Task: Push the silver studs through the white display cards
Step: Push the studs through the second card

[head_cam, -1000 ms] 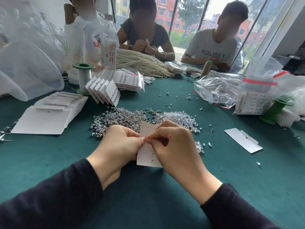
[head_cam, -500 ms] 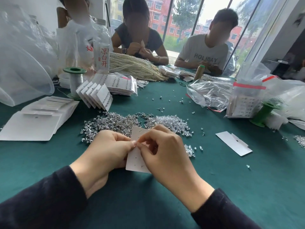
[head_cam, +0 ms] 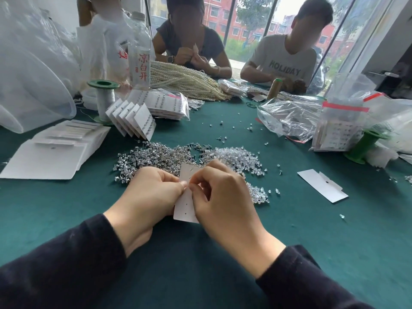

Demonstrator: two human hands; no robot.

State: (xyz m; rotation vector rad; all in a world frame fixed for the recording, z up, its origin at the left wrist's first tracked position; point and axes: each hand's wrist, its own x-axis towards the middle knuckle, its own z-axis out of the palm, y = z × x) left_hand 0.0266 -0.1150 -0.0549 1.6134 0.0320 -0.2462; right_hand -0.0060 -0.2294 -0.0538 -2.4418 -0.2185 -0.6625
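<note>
In your grip: white display card (head_cam: 186,208), matt paper stock, smooth face. Just beyond your grip: silver studs (head_cam: 153,156), glossy metal, beside clear backs (head_cam: 236,157) of shiny plastic. Beneath your grip: green table cover (head_cam: 312,241), matt cloth.

A green-covered table (head_cam: 334,253) fills the lower view. At 12 o'clock, tall windows (head_cam: 231,47) admit daylight, showing a red brick building (head_cam: 217,12) and a tree (head_cam: 254,10). A white wall (head_cam: 389,39) stands at 2 o'clock.
</note>
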